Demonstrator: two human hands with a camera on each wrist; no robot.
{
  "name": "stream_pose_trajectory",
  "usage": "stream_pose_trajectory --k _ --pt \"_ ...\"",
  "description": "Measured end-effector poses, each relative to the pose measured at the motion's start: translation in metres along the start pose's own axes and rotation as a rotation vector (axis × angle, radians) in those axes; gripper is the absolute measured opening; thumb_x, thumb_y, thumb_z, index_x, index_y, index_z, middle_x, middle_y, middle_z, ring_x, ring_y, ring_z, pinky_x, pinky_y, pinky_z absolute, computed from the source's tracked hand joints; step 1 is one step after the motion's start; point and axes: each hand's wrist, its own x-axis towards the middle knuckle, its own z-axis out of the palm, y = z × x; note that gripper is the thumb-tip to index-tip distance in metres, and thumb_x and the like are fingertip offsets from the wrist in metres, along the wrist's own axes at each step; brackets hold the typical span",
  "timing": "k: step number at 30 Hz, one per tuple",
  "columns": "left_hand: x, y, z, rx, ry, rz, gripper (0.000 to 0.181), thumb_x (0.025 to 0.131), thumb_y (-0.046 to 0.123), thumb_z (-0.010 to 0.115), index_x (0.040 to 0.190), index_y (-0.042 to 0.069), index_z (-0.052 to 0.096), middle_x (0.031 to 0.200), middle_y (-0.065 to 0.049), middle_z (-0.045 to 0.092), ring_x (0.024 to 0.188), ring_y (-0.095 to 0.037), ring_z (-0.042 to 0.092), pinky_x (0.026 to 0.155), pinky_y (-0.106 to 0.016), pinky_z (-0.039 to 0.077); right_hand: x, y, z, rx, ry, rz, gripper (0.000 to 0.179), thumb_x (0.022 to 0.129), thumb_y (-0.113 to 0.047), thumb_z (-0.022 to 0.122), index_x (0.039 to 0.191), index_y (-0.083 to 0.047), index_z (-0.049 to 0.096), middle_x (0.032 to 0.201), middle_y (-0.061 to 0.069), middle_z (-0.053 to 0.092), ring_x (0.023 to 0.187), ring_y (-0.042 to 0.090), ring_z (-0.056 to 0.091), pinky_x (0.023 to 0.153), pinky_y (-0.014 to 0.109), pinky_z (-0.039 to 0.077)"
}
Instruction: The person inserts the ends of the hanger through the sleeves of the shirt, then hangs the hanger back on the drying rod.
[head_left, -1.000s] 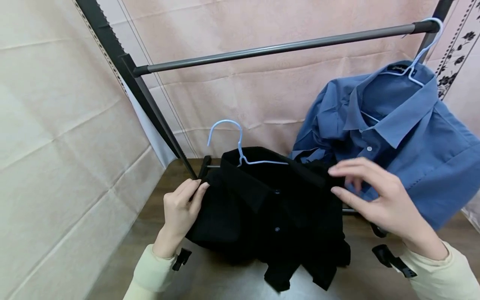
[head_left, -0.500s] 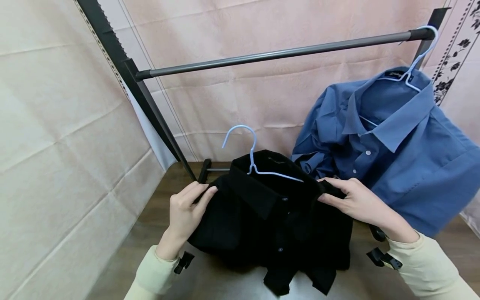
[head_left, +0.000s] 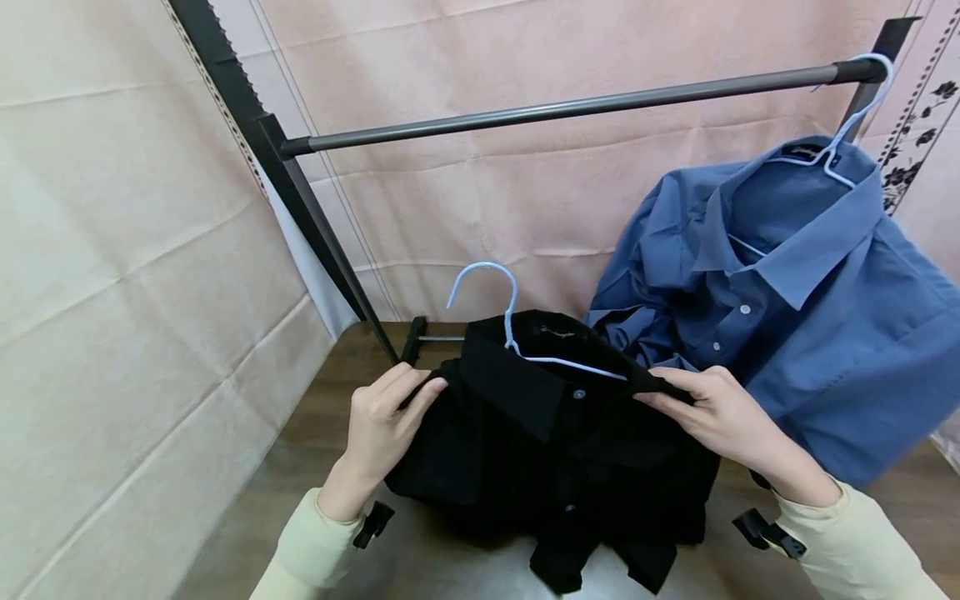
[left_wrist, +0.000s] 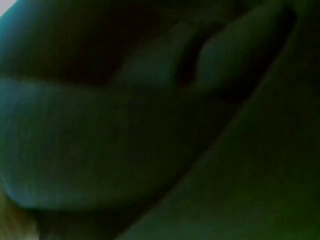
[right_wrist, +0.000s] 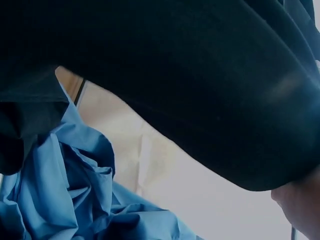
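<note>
A black button-up shirt (head_left: 517,450) is spread between my two hands over the table, its collar upward. Inside its neck sits a light blue hanger (head_left: 513,310); the hook stands up free and one arm runs toward the right shoulder. My left hand (head_left: 386,421) pinches the shirt's left shoulder between thumb and fingers. On the other side, my right hand (head_left: 723,412) pinches the right shoulder. Dark cloth (left_wrist: 90,145) fills the left wrist view. The right wrist view shows the black fabric (right_wrist: 190,80) hanging close, with part of the hand at the lower right edge.
A grey rail (head_left: 570,108) on a black frame (head_left: 322,225) crosses behind the shirt. From its right end hangs a blue shirt (head_left: 802,275) on another light blue hanger (head_left: 855,112), close beside my right hand. Pale cloth (head_left: 150,292) covers the walls; a wooden table (head_left: 315,425) lies below.
My right hand has come in from an open pose beside the shirt and grasped its right shoulder. The black shirt and hanger have shifted slightly right; more of the hanger's right arm shows.
</note>
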Motion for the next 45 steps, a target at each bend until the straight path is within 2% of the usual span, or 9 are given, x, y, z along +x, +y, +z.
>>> stream_pose_trajectory --k 7,13,18,25,32,35,38,42,45 --pt "0.002 -0.013 -0.019 -0.022 0.06 -0.082 0.033 0.102 0.032 0.061 0.08 0.009 0.072 0.069 0.001 0.062 0.055 -0.009 0.05 0.056 -0.022 0.042 -0.005 0.0 -0.013 -0.069 0.118 0.016 0.031 0.088 0.01 0.07 0.104 -0.017 0.073 0.075 -0.014 0.057 0.06 0.0 0.046 0.056 0.018 0.038" --pt "-0.008 -0.021 -0.024 -0.111 0.09 -0.328 0.024 0.1 0.011 0.065 0.076 0.008 0.072 0.069 -0.001 0.067 0.058 -0.009 0.056 0.061 -0.018 0.045 -0.007 -0.004 -0.016 -0.088 0.1 0.101 0.03 0.092 0.008 0.067 0.096 -0.022 0.067 0.065 -0.013 0.035 0.06 0.003 0.046 0.057 0.02 0.038" --pt "-0.012 -0.016 -0.019 -0.236 0.155 -0.505 0.035 0.103 0.007 0.058 0.068 0.004 0.06 0.063 0.002 0.054 0.055 -0.007 0.046 0.055 -0.019 0.039 -0.007 -0.003 -0.012 -0.069 0.063 0.117 0.027 0.096 0.005 0.062 0.092 -0.021 0.065 0.067 -0.016 0.041 0.06 0.001 0.046 0.056 0.019 0.038" --pt "-0.004 -0.005 -0.009 -0.407 0.24 -0.538 0.043 0.106 0.015 0.054 0.066 0.001 0.052 0.061 0.005 0.043 0.057 -0.006 0.043 0.056 -0.02 0.036 0.0 -0.003 -0.001 -0.104 0.004 0.067 0.043 0.096 -0.002 0.067 0.067 -0.026 0.045 0.06 -0.017 0.027 0.05 -0.005 0.033 0.048 0.017 0.032" --pt "-0.003 -0.007 -0.008 -0.469 0.258 -0.577 0.045 0.107 0.019 0.053 0.067 -0.001 0.051 0.063 0.008 0.043 0.059 -0.006 0.042 0.058 -0.019 0.036 -0.003 -0.005 0.004 -0.117 0.13 0.049 0.036 0.094 -0.002 0.068 0.072 -0.026 0.053 0.06 -0.016 0.034 0.054 -0.002 0.043 0.052 0.017 0.036" --pt "-0.008 -0.014 -0.013 -0.426 0.202 -0.601 0.036 0.105 0.011 0.055 0.074 -0.007 0.061 0.069 0.01 0.056 0.065 -0.005 0.05 0.065 -0.018 0.042 -0.008 -0.005 0.001 -0.086 0.153 0.065 0.031 0.093 0.002 0.068 0.079 -0.024 0.062 0.062 -0.016 0.043 0.058 -0.001 0.049 0.054 0.018 0.039" --pt "-0.016 -0.022 -0.019 -0.372 0.047 -0.619 0.03 0.104 0.011 0.056 0.081 -0.004 0.066 0.076 0.012 0.062 0.07 -0.004 0.055 0.069 -0.018 0.045 -0.011 -0.004 -0.003 -0.053 0.147 0.077 0.027 0.093 0.006 0.066 0.09 -0.02 0.069 0.069 -0.014 0.058 0.063 -0.001 0.057 0.057 0.016 0.044" --pt "-0.022 -0.028 -0.027 -0.392 -0.191 -0.562 0.032 0.102 0.032 0.061 0.084 0.007 0.069 0.077 0.006 0.064 0.067 -0.01 0.057 0.063 -0.022 0.047 -0.012 -0.003 -0.004 -0.015 0.122 0.074 0.029 0.092 0.009 0.065 0.094 -0.019 0.071 0.071 -0.013 0.061 0.064 -0.001 0.059 0.057 0.017 0.046" --pt "-0.022 -0.027 -0.028 -0.423 -0.285 -0.493 0.029 0.099 0.039 0.064 0.086 0.013 0.072 0.075 0.002 0.065 0.065 -0.012 0.058 0.062 -0.025 0.048 -0.011 -0.005 -0.002 -0.003 0.08 0.066 0.033 0.091 0.01 0.067 0.088 -0.024 0.067 0.063 -0.015 0.049 0.058 -0.001 0.054 0.054 0.017 0.043"
